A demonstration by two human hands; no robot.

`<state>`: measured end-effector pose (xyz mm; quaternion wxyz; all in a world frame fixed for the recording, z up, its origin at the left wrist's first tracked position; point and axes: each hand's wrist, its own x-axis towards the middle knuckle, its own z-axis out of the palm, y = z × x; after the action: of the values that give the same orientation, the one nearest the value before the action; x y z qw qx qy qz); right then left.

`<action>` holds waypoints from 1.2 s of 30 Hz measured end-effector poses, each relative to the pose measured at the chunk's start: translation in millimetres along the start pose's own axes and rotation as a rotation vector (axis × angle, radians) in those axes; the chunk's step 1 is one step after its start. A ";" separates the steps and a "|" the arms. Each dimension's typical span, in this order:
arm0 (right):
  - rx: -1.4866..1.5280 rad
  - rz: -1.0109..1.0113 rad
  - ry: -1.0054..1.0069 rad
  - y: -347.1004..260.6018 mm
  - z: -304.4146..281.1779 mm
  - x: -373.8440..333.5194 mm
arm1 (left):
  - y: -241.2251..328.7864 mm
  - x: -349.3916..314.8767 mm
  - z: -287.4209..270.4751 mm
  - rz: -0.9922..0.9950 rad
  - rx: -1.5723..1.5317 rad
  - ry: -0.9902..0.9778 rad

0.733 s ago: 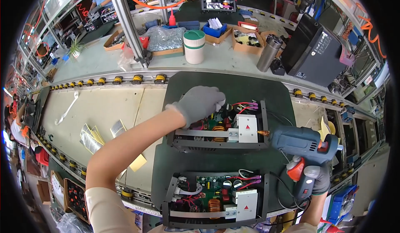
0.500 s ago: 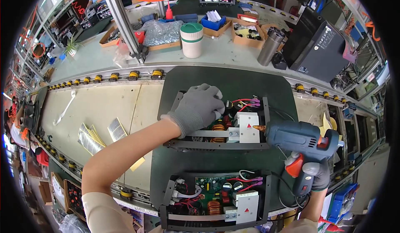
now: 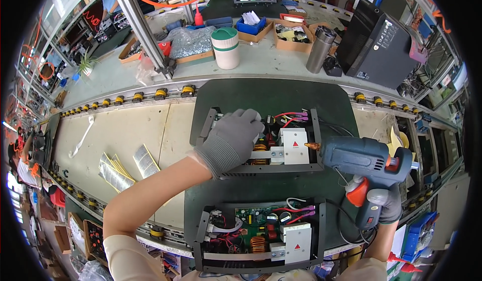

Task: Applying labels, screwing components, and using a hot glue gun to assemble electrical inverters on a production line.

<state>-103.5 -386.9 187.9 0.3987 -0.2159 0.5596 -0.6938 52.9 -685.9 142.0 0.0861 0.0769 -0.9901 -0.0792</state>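
Note:
My left hand, in a grey knit glove, reaches into the left part of the far open black metal chassis. Its fingers are curled together; whatever they grip is hidden beneath the glove. Beside them show a copper-wound coil, red wires and a white metal plate with a red triangle. In my gloved right hand is a dark blue hot glue gun, held by its handle, red trigger to the front. Its brass nozzle points left, just off the plate's right side. A similar chassis with exposed circuitry sits nearer me.
Both chassis rest on a dark green mat over a roller line. Yellow-edged foil sheets and a white strip lie at left. Behind stand a white jar with a green lid, a steel flask and a black computer case. The gun's cable loops down at right.
The whole view has shifted slightly. My left hand has drawn a little left and nearer me over the far chassis. The glue gun stays beside the white plate, its nozzle slightly farther off.

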 end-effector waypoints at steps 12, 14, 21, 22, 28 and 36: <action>-0.063 -0.058 0.049 5.5 -0.1 0.9 | -6.2 -7.8 1.6 0.110 -0.025 0.104; -0.077 -0.064 0.030 4.9 -1.5 1.2 | -11.2 -5.8 5.8 0.251 -0.024 0.122; -0.077 -0.073 0.043 4.4 1.9 0.5 | -6.7 -6.4 -1.4 -0.021 -0.267 -0.191; -0.061 -0.061 0.029 3.9 3.6 1.1 | -7.5 -7.4 1.2 0.044 -0.213 -0.155; -0.045 -0.036 -0.007 3.8 -0.3 2.6 | -1.1 -6.8 6.0 0.229 -0.038 -0.104; -0.035 -0.042 -0.013 0.4 0.6 0.8 | 21.2 14.3 -5.2 0.022 -0.055 -0.450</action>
<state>-103.5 -387.9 187.6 0.3836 -0.2392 0.5645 -0.6906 37.0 -668.3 152.9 -0.1338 0.0443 -0.9826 -0.1206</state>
